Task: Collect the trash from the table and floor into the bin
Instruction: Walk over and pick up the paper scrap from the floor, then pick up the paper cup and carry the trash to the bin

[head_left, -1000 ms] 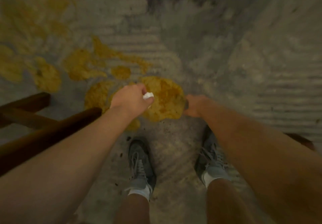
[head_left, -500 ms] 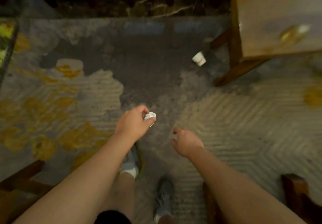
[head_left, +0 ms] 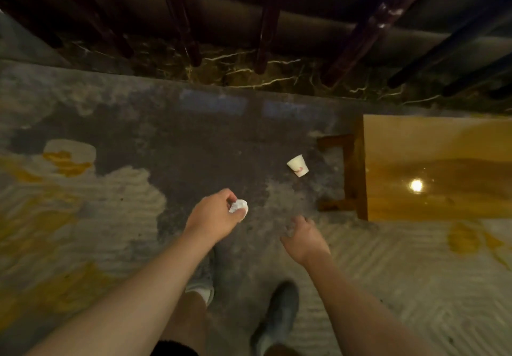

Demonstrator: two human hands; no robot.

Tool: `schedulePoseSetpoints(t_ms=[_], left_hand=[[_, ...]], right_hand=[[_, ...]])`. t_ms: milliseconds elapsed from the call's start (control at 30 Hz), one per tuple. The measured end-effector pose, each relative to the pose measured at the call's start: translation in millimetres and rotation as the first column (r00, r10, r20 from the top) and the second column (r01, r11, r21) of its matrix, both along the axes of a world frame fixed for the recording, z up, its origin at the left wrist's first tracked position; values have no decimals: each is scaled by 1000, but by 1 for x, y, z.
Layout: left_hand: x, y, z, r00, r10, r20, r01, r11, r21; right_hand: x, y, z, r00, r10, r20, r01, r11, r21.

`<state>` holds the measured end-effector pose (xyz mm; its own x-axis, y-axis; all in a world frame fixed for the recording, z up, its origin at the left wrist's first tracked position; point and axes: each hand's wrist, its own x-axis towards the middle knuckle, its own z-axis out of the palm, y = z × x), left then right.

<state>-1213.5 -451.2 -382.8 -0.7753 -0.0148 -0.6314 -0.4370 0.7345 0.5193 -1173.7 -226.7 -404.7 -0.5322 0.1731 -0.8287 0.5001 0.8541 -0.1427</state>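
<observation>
My left hand (head_left: 214,217) is shut on a small crumpled white paper ball (head_left: 238,206), held over the carpet in front of me. My right hand (head_left: 304,238) hangs beside it with fingers loosely curled downward and nothing visible in it. A white paper cup (head_left: 297,165) with a red mark lies tipped on the dark part of the carpet, ahead and to the right of both hands, close to the wooden table (head_left: 432,167). No bin is in view.
The glossy wooden table stands at the right with its legs (head_left: 347,172) beside the cup. Dark chair or railing legs (head_left: 266,20) and a marble strip (head_left: 249,75) run along the far edge. The grey and yellow patterned carpet (head_left: 83,203) covers the floor. My shoes (head_left: 277,311) are below.
My view has lifted from my feet to the floor ahead as I step forward. The cup and table have come closer. My left hand still holds the paper ball.
</observation>
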Motion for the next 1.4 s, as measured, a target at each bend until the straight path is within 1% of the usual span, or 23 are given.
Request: schedulePoseSetpoints(t_ms=[67,167,267,333,400,467,567,700,800,933,1033,1133,1200,1267,1400], left_hand=[[-21,5,-31,1000,14,11,-13,999,-31],[-44,17,-87,998,34,54,-31,998,-51],[-56,25,-145,992,84,90,-79,995,-63],[-60,31,-183,989,115,92,-110,992,-58],[-59,38,-216,990,100,99,-95,994,-47],[-59,45,-248,992,83,90,-79,996,-44],[-61,53,-284,994,87,69,-85,996,-40],[-61,56,-315,994,95,45,-94,995,-19],[-61,50,-319,995,83,53,-82,997,-12],[-58,30,-292,989,112,94,-110,994,-26],[-52,6,-251,978,185,101,-183,983,-28],[-44,-22,-194,949,310,65,-307,950,-56],[-37,-42,-150,914,404,29,-401,914,-67],[-27,-65,-96,867,499,-20,-499,864,-67],[1,-111,20,767,625,-146,-636,770,-42]], right_hand=[[-34,9,-32,999,-48,-3,48,999,11],[-77,27,-92,998,-65,-7,65,997,30],[-111,41,-156,994,-93,-64,95,995,34],[-131,49,-199,990,-82,-116,91,993,74],[-146,55,-237,992,-40,-118,54,991,123],[-157,60,-274,989,-38,-141,59,987,150],[-165,65,-317,977,-76,-200,118,971,207],[-162,72,-356,948,-187,-257,250,939,237],[-160,75,-362,945,-176,-277,242,944,226],[-158,53,-325,970,-96,-224,133,979,152],[-154,20,-268,982,27,-188,-13,997,75],[-151,-15,-199,976,130,-175,-143,988,-61],[-149,-37,-148,956,224,-191,-252,958,-134],[-151,-61,-89,916,325,-234,-372,908,-195],[-151,-111,27,799,486,-354,-576,787,-220]])
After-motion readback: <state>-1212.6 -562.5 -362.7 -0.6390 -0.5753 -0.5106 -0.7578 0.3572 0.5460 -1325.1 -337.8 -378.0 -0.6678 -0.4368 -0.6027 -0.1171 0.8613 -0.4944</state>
